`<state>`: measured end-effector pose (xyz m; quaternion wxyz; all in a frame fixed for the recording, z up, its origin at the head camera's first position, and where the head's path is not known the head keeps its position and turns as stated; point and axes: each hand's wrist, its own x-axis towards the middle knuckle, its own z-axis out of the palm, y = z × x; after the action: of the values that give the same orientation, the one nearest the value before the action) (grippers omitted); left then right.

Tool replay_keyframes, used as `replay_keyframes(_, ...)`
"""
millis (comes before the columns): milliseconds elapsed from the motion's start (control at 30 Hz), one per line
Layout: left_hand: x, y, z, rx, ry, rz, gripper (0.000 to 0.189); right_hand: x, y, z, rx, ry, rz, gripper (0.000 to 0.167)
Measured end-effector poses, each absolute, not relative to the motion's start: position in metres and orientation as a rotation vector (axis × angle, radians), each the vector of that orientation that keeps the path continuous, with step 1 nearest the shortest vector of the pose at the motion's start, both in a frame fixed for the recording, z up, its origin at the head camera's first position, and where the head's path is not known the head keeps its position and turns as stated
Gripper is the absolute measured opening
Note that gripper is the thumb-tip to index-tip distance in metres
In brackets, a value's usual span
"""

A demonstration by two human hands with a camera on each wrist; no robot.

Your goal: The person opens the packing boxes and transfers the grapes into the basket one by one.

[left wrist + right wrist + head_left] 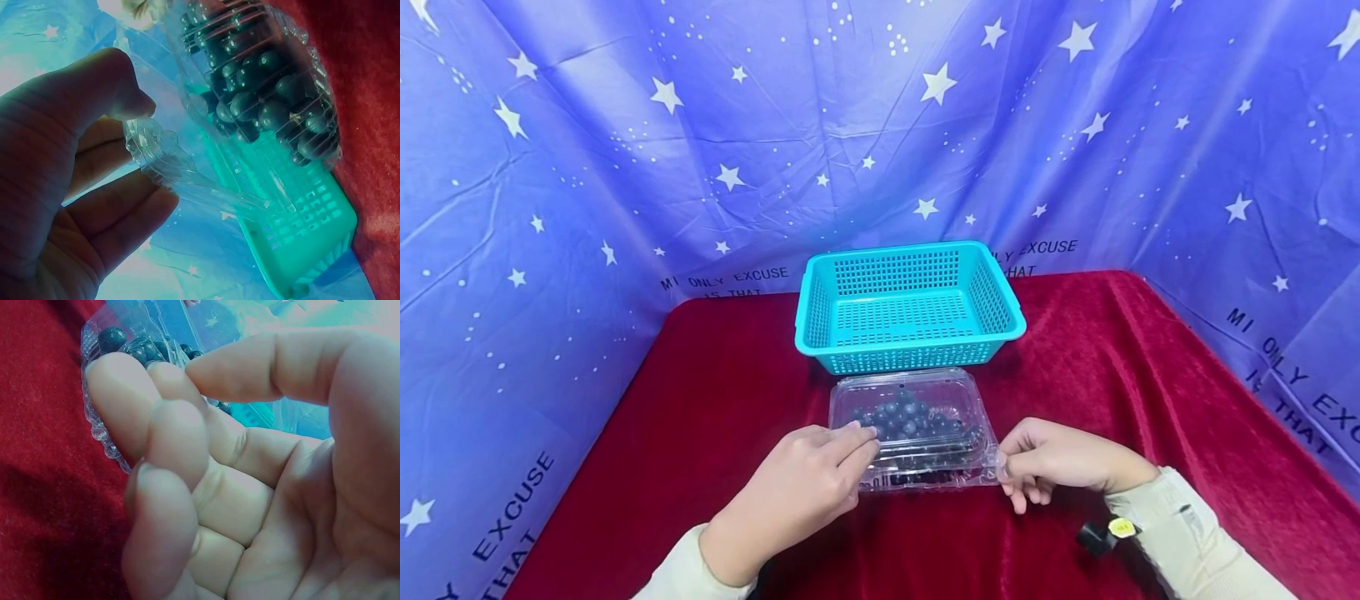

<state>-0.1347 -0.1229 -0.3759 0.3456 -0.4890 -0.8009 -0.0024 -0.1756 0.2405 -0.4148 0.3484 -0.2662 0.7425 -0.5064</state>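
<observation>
A clear plastic clamshell box lies on the red cloth, holding a heap of dark blueberries. In the head view my left hand is at its left front side. The left wrist view shows that hand's thumb and fingers pinching a corner of the clear lid, which stands apart from the berry-filled base there. At the front right corner, my right hand pinches the box edge between thumb and index finger. The other right fingers are curled, partly covering the box in the right wrist view.
Right behind the box stands a turquoise plastic basket with slotted walls and nothing in it. Red velvet cloth covers the table. A blue star-printed curtain encloses the back and both sides.
</observation>
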Motion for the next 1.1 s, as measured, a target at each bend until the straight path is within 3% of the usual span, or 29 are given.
replay_keyframes(1100, -0.148, -0.124, -0.354, -1.219, -2.114, -0.073, 0.037, -0.178, 0.245, -0.405, -0.767, 2.101, -1.29, 0.019)
